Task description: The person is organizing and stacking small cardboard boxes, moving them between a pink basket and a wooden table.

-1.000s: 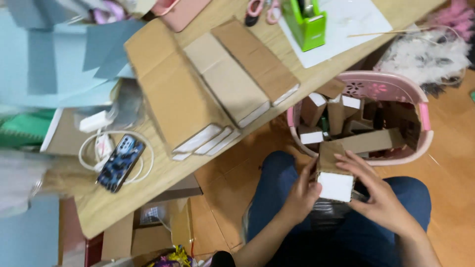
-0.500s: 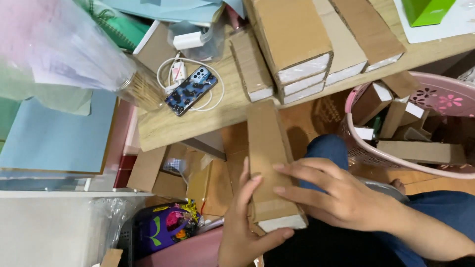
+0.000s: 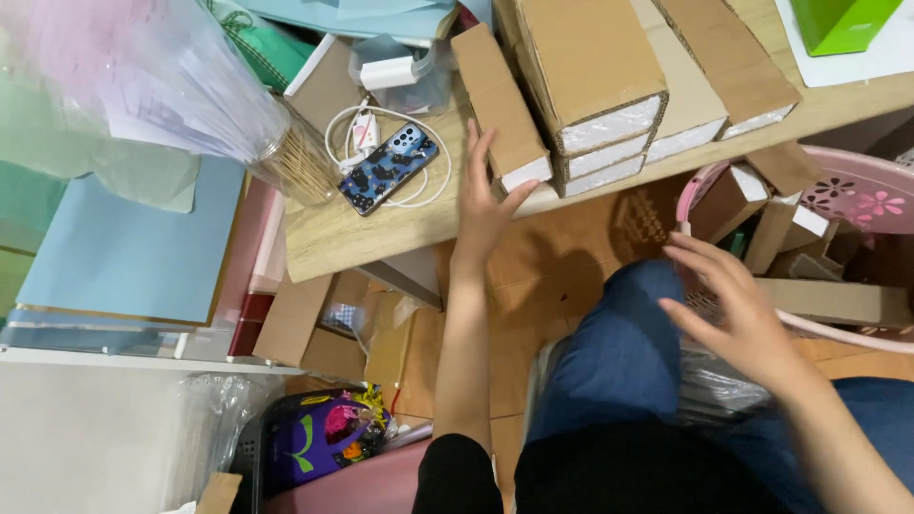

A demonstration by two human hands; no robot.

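Change since half a second ago: the narrow cardboard box (image 3: 502, 105) that both hands held over the lap now lies on the wooden table (image 3: 381, 238), at the left end of the row of boxes. The left hand (image 3: 486, 195) rests against its near end, fingers spread and flat, thumb touching the white end face, clamped on nothing. The right hand (image 3: 738, 305) has let go and hovers open over the right knee, fingers apart, just beside the pink basket (image 3: 857, 200).

Hidden or unclear:
- The stack of larger cardboard boxes (image 3: 595, 81) runs off the top edge; its full count cannot be told.
- The green box (image 3: 843, 21) is cut by the top edge.
- The clear jar (image 3: 300, 164) of thin wooden sticks is partly covered by a translucent plastic wrap.
- The right forearm leaves the frame at lower right.

Containers and contents:
- The pink basket, beside the right knee, holds several small cardboard boxes (image 3: 728, 202) tipped at odd angles, some with white ends showing; a long one (image 3: 838, 303) lies across its near rim.
- A dark bin (image 3: 314, 438) on the floor at lower left holds a purple and green packet.

Also on the table: a phone in a patterned blue case (image 3: 388, 168) lying on a coiled white cable, with a white charger plug (image 3: 386, 71) above it.
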